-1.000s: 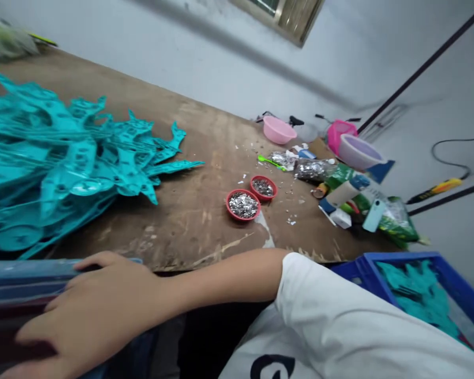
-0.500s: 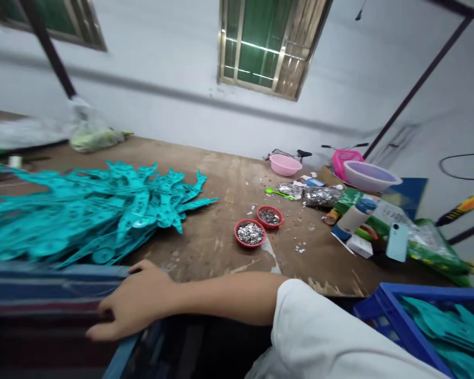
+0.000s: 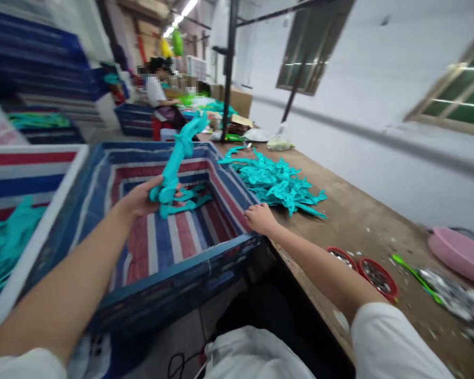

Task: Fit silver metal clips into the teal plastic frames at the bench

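My left hand [image 3: 144, 199] is closed round a bunch of teal plastic parts [image 3: 177, 160], held upright over a blue crate lined with red, white and blue striped sheet [image 3: 169, 237]. A few more teal parts [image 3: 191, 197] lie on the crate's floor. My right hand [image 3: 259, 218] rests with curled fingers on the crate's right rim, beside the wooden table [image 3: 363, 226]. A heap of teal parts [image 3: 274, 181] lies on the table just beyond that hand.
Two red dishes of shiny bits [image 3: 373, 271], a green tool [image 3: 413, 263] and a pink bowl [image 3: 456, 252] sit on the table at right. Another striped crate with teal parts [image 3: 19, 210] stands at left. Blue crates [image 3: 43, 68] are stacked behind. A person [image 3: 158, 95] sits far back.
The view has swung left from the table to the crate. My left hand has come into sight gripping teal parts. My right hand stays at the crate's rim.
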Available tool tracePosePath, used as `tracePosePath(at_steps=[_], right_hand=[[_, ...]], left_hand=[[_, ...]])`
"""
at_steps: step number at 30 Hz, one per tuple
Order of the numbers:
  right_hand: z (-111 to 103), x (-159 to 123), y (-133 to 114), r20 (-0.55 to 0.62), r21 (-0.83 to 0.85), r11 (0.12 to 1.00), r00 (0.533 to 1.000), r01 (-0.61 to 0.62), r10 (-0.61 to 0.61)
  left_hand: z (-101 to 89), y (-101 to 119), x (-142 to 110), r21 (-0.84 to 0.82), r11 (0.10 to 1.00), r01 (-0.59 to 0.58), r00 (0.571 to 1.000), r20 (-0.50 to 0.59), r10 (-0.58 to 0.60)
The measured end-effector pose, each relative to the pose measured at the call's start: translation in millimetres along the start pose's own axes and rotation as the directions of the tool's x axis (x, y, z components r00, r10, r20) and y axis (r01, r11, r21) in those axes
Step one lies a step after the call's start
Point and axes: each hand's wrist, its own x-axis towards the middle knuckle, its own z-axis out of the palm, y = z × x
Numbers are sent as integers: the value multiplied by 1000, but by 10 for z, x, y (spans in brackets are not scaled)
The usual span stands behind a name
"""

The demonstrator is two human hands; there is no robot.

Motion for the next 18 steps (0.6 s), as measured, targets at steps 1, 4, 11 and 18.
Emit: tracePosePath(at_steps=[1,4,11,18], right_hand=[[-49,64,-54,-1,-19,997,997,80,-80],[-196,389,-323,-23,-26,956,956,293,-294],[-560,1943,-1180,-318,405,819,902,407,-291],[132,2345,-1866,-181,862,481,983,159,0]], left_hand=[[-14,-70,-24,-48,999,-18,999,26,19],[-24,-181,-61,-140,988,-61,993,93,74],[134,-585,-166,-185,913,-362,912,132,389],[-119,-846,395,73,889,-452,829,-334,449]])
